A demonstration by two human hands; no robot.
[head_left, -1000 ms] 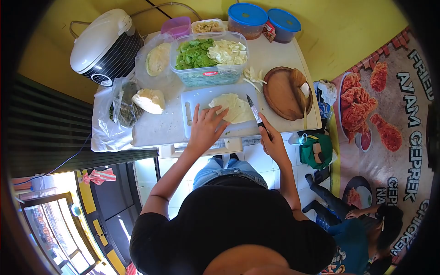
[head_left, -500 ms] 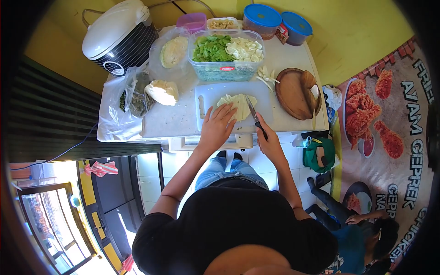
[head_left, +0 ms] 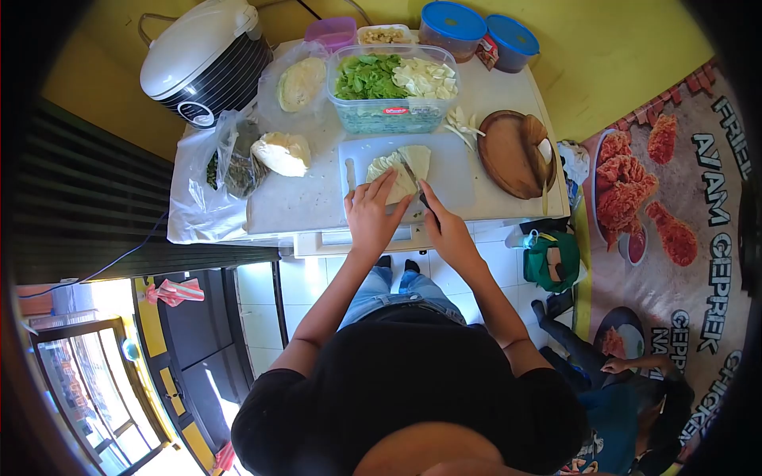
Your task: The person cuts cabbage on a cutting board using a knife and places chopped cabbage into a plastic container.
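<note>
On the white cutting board lies a pale cabbage piece, with a cut section beside it on the right. My left hand rests on the near side of the cabbage, fingers stretched out and thumb apart. A knife with a dark handle is gripped in my right hand. Its blade slants up and left between the larger piece and the cut section. Behind the board stands a clear plastic container filled with green lettuce and chopped cabbage.
Left on the table are cabbage chunks, plastic bags and a rice cooker. A wooden mortar with a pestle sits right. Blue-lidded tubs stand behind. Another person sits at lower right near a green bag.
The knife and my right hand have moved left. The blade now lies between two cabbage sections, with the right section separated and turned. My left hand has shifted slightly but stays on the cabbage.
</note>
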